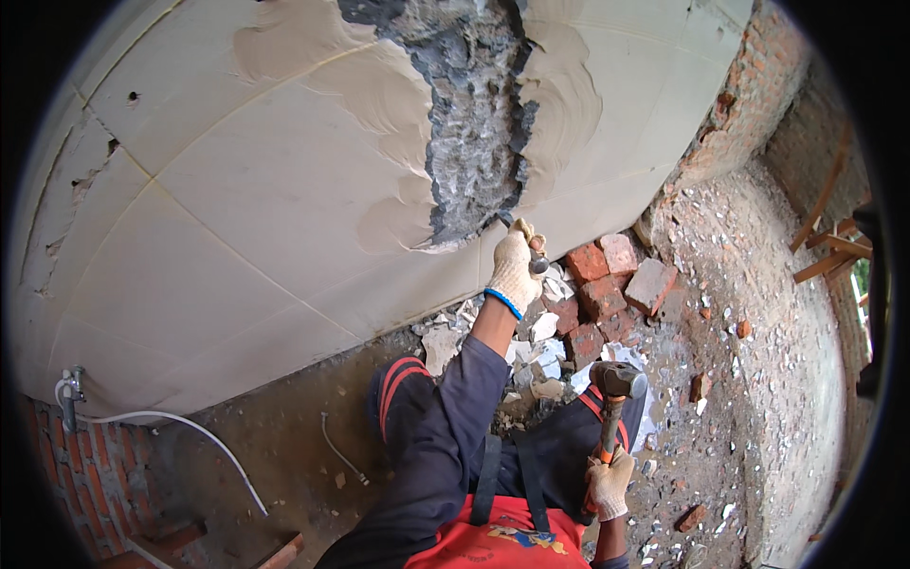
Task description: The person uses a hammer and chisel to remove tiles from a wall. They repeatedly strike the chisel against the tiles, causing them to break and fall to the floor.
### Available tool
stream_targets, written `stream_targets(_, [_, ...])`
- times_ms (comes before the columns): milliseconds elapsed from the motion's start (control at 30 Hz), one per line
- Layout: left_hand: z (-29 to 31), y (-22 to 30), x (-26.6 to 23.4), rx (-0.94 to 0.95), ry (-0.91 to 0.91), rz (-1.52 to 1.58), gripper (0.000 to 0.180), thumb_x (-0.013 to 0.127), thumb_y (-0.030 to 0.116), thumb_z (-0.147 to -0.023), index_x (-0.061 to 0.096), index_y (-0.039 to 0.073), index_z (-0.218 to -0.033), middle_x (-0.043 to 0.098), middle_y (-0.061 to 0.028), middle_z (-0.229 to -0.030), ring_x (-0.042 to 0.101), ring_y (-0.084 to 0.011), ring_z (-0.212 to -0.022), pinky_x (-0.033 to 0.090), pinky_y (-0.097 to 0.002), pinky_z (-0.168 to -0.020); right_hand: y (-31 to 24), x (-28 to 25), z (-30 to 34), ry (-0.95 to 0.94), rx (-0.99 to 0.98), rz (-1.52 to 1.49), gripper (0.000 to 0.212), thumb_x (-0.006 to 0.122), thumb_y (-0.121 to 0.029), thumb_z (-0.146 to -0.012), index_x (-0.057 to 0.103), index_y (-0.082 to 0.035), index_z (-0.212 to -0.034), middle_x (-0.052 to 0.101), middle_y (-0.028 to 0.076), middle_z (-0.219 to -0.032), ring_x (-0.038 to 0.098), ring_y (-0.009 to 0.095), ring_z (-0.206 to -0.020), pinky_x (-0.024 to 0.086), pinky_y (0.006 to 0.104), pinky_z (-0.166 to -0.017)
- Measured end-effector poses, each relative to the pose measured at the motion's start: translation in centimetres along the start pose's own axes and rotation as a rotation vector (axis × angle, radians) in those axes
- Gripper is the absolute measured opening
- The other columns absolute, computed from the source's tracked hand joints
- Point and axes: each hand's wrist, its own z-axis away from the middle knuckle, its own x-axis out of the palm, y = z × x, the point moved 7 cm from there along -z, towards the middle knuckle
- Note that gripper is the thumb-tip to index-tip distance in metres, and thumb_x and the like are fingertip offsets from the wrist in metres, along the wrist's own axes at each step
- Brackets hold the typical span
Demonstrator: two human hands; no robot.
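My left hand (515,270), in a cream knitted glove with a blue cuff, is closed around a dark chisel (539,266). Its tip meets the lower right edge of a rough grey channel (474,123) broken into the pale tiled wall (256,190). Smeared beige plaster (559,104) borders the channel on both sides. Lower right, my gloved right hand (611,482) grips a hammer (618,381) by its handle, the head raised over my right knee. Much of the chisel is hidden inside my left fist.
Red bricks (602,294) are piled at the wall's foot, with broken tile pieces (545,327) beside them. Rubble covers the ground (701,417) on the right. A tap (73,384) with a white hose (204,427) is at left, above a brick wall (85,474). Wooden pieces (280,550) lie lower left.
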Motion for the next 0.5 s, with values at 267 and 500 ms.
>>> stream_targets(267, [-0.7, 1.1, 1.8, -0.017, 0.008, 0.089, 0.023, 0.044, 0.026, -0.09, 0.043, 0.019, -0.067, 0.042, 0.004, -0.054, 0.035, -0.0078, -0.039, 0.023, -0.0224, -0.031, -12.7, 0.1, 0.3, -0.11, -0.543, -0.434, 0.011, 0.06, -0.007, -0.074, 0.052, -0.004, -0.081, 0.051, 0.002, -0.061, 0.045, 0.011, -0.05, 0.037, 0.0245, -0.046])
stream_targets(500, [-1.6, 1.4, 1.8, 0.022, -0.004, 0.144, 0.017, 0.04, 0.01, -0.084, 0.043, 0.016, -0.069, 0.042, 0.0001, -0.058, 0.039, -0.0106, -0.044, 0.031, -0.0241, -0.037, -19.9, 6.1, -2.5, -0.114, -0.777, -0.5, 0.008, 0.052, -0.002, -0.075, 0.05, -0.006, -0.081, 0.053, 0.003, -0.072, 0.042, 0.014, -0.05, 0.035, 0.0293, -0.049])
